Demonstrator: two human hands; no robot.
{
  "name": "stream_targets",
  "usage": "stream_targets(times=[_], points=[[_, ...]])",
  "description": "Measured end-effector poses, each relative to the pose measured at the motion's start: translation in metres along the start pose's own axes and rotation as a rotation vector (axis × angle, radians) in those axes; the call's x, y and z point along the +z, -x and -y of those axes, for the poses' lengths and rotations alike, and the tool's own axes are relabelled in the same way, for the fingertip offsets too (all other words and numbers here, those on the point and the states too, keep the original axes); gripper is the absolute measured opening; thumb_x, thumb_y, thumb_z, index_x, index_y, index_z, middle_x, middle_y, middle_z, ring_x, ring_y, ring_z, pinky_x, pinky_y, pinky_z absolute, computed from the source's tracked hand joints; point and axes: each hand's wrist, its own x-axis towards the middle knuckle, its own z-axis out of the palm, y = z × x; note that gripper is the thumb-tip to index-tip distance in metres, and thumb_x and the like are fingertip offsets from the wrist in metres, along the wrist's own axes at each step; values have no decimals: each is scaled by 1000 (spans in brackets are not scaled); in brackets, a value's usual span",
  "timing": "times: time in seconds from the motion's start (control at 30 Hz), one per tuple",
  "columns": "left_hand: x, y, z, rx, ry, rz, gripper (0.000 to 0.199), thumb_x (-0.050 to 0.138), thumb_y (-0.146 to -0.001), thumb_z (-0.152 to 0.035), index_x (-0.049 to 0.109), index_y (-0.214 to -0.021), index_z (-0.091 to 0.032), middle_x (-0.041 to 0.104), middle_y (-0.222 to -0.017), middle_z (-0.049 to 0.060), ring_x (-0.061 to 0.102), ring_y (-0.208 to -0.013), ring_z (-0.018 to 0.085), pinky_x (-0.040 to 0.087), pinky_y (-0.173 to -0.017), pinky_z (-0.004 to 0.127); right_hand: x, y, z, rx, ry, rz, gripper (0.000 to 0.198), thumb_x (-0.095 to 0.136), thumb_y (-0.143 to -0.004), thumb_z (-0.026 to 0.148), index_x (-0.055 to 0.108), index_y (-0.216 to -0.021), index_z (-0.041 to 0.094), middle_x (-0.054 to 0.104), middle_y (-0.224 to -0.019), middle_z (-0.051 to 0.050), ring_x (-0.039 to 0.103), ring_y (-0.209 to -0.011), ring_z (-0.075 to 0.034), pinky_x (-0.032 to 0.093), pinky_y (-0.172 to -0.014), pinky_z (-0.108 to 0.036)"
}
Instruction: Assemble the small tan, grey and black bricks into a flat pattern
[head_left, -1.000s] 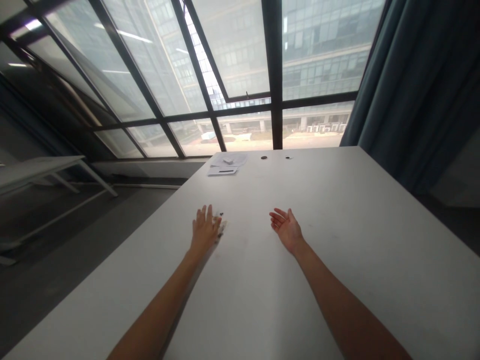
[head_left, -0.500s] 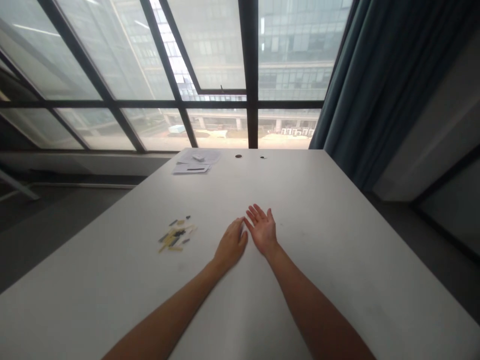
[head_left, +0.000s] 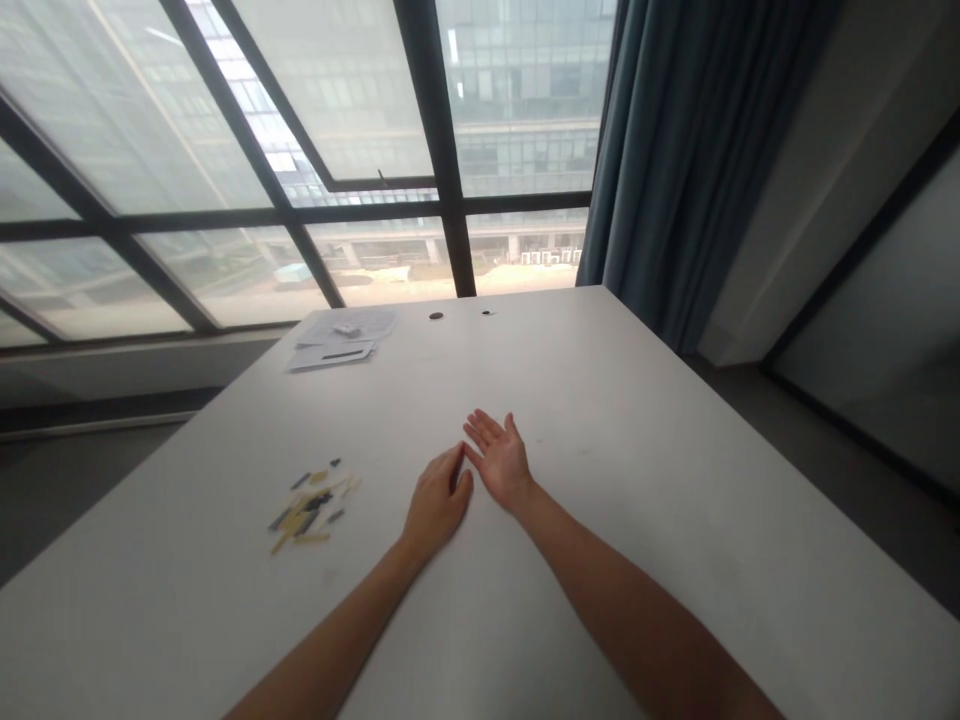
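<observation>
My left hand [head_left: 436, 500] rests on the white table [head_left: 645, 430] with its back turned up, fingers stretched forward and thumb a little apart. I see nothing held in it. Beside it, my right hand [head_left: 501, 462] lies palm up with its fingers spread and the palm bare. The fingertips of the left hand meet the little-finger side of the right one. To the left of both hands, apart from them, is a loose pile of small building-brick-like pieces [head_left: 306, 515] in yellow, grey and black.
Papers [head_left: 315, 355] with a small white object [head_left: 347, 330] on top lie at the far left of the table. Two small dark round spots, one a disc-like hole [head_left: 436, 316], show near the far edge. Beyond stand a window [head_left: 360, 90] and a blue curtain [head_left: 675, 150].
The camera view has turned right and tilted, so the table, pile and hands appear further left. Both hands keep the same pose against each other.
</observation>
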Motion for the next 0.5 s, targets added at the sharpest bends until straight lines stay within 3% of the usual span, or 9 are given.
stream_targets(times=[0.5], points=[[5, 1, -10, 39, 6, 0, 49, 51, -91, -22, 53, -140, -16, 61, -134, 14, 56, -125, 29, 43, -111, 49, -7, -3, -1, -31, 64, 22, 44, 43, -97, 56, 72, -107, 25, 65, -133, -5, 51, -134, -22, 41, -112, -41]])
